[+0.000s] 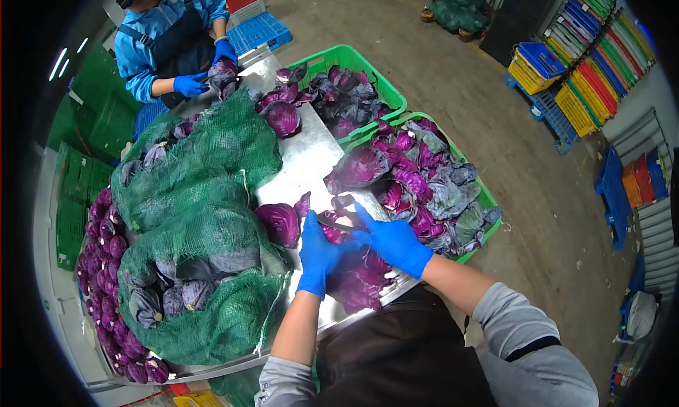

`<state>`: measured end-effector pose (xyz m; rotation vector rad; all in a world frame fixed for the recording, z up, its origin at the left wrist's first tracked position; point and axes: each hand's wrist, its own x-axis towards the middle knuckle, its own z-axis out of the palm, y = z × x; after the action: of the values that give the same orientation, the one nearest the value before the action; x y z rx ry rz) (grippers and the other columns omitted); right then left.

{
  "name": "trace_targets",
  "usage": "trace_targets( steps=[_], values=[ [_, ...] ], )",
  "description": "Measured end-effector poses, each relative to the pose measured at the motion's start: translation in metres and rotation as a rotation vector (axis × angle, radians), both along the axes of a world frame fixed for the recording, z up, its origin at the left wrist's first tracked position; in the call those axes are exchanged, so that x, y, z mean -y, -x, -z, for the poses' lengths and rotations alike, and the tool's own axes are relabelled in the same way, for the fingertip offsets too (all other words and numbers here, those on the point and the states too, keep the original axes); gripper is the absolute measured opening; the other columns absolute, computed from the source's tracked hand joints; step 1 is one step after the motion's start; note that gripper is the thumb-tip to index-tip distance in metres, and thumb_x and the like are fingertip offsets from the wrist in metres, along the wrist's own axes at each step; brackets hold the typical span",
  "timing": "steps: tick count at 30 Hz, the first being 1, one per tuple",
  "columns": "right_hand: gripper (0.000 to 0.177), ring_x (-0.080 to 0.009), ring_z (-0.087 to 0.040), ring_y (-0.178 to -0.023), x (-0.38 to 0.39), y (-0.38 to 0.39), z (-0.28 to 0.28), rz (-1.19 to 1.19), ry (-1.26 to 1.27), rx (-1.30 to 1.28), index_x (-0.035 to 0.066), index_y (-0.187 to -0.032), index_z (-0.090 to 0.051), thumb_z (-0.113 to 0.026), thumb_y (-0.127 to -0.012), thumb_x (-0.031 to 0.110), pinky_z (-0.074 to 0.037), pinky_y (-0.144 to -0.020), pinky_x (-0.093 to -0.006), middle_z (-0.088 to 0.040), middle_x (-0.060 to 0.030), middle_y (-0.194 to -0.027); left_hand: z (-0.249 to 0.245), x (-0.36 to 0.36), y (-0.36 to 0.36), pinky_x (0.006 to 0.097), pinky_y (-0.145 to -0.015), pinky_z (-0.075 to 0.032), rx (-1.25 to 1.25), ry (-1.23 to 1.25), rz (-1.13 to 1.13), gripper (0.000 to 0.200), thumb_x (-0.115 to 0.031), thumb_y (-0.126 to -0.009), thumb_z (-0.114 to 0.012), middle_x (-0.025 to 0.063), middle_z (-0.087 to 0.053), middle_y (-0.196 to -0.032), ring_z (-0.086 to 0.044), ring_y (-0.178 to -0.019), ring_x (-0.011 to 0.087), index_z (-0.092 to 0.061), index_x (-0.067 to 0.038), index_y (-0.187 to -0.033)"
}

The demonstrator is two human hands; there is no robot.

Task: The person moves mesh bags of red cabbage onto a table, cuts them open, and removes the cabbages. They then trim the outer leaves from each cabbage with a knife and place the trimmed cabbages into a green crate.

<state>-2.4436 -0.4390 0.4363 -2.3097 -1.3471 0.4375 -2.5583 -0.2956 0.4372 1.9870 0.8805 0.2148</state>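
Both my hands wear blue gloves and work close together over the metal table's front edge. My right hand is closed on a knife, whose dark blade points left toward my other hand. My left hand, partly smeared by motion, grips a red cabbage, mostly hidden between the hands. Loose purple leaves lie blurred below them. A cut red cabbage rests just left of my fingers, touching a green mesh sack of cabbages.
Green crates of purple leaves stand along the table's right side, a large leaf overhanging the nearer one. Another mesh sack and many peeled cabbages lie left. Across the metal table, a blue-gloved person handles a cabbage.
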Motion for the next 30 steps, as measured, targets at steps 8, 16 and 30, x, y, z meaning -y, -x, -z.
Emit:
trace_targets(
  steps=[8, 16, 30],
  values=[
    [0.059, -0.0312, -0.063, -0.059, -0.011, 0.000, 0.002, -0.046, -0.131, 0.001, 0.024, -0.143, -0.026, -0.046, -0.092, 0.044, -0.048, -0.051, -0.0415, -0.065, -0.0142, -0.074, 0.008, -0.009, 0.007, 0.0368, -0.096, -0.043, 0.120, 0.071, 0.001, 0.106, -0.032, -0.049, -0.088, 0.0195, -0.051, -0.125, -0.053, -0.113, 0.0293, -0.034, 0.008, -0.132],
    [0.052, -0.0268, -0.065, -0.082, -0.062, -0.065, 0.009, 0.098, 0.191, -0.387, 0.015, -0.121, -0.058, -0.045, -0.090, 0.054, -0.050, -0.077, -0.0386, -0.067, -0.0128, -0.094, 0.008, 0.036, 0.025, 0.0402, -0.108, -0.030, -0.069, -0.387, 0.165, 0.121, -0.035, -0.052, -0.087, 0.0226, -0.023, -0.146, -0.029, -0.133, 0.0355, -0.015, 0.002, -0.142],
    [0.069, -0.0316, -0.066, -0.079, -0.023, 0.020, -0.005, 0.113, -0.099, -0.455, 0.005, -0.127, -0.050, -0.066, -0.076, 0.050, -0.051, -0.072, -0.0393, -0.067, -0.0180, -0.086, 0.028, 0.013, 0.073, 0.0370, -0.108, -0.032, 0.173, 0.111, 0.029, 0.129, -0.028, -0.053, -0.089, 0.0191, -0.024, -0.146, -0.035, -0.130, 0.0282, -0.004, -0.001, -0.146]
  ],
)
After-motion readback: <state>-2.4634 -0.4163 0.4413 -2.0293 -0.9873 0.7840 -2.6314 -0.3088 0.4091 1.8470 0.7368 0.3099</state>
